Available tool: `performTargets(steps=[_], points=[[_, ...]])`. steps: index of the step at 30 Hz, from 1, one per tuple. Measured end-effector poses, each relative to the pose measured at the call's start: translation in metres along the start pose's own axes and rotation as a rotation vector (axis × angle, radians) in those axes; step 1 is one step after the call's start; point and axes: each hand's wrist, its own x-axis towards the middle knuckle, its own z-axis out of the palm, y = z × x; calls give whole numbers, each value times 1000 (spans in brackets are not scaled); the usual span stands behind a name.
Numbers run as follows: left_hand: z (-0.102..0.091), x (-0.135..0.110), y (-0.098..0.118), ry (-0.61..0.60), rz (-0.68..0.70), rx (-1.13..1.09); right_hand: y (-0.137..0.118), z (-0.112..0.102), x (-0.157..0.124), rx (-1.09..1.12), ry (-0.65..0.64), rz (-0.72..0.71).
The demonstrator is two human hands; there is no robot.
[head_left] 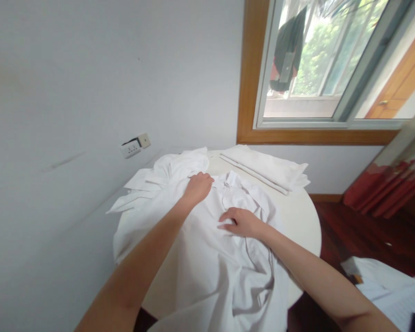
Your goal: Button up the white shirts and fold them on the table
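Note:
A crumpled white shirt (207, 258) lies spread over a round white table (307, 226), its lower part hanging over the near edge. Its collar (233, 179) appears to be at the far end. My left hand (199, 186) is on the upper part of the shirt, left of the collar, with its fingers curled down and closed on the fabric. My right hand (241, 222) rests on the front of the shirt, nearer to me. Its thumb and fingers are apart, touching the cloth without gripping it.
A folded white cloth (262, 167) lies at the table's far right. The wall (72, 92) with a power socket (130, 148) borders the left side. A window (311, 60) and a red-and-beige curtain (390, 184) are beyond. White papers (394, 290) sit at lower right.

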Motion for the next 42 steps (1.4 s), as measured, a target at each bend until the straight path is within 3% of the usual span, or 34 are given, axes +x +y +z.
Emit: performTargets(steps=[4, 9, 13, 18, 24, 30, 35, 42], points=[[28, 28, 6, -123, 75, -194, 7, 0, 2, 78, 42, 3], [47, 39, -3, -256, 30, -196, 11, 3, 4, 7, 62, -26], [43, 40, -6, -222, -16, -148, 9, 6, 5, -25, 27, -61], [44, 40, -2, -40, -162, -114, 8, 6, 4, -16, 44, 16], [48, 28, 17, 44, -180, -91, 8, 4, 4, -100, 83, 101], [43, -1, 31, 127, -142, -107, 9, 4, 4, -209, 143, 127], [61, -27, 19, 56, -58, -129, 18, -2, 5, -166, 201, 136], [78, -34, 10, -63, -60, -83, 54, -29, 3, -427, 224, 396]])
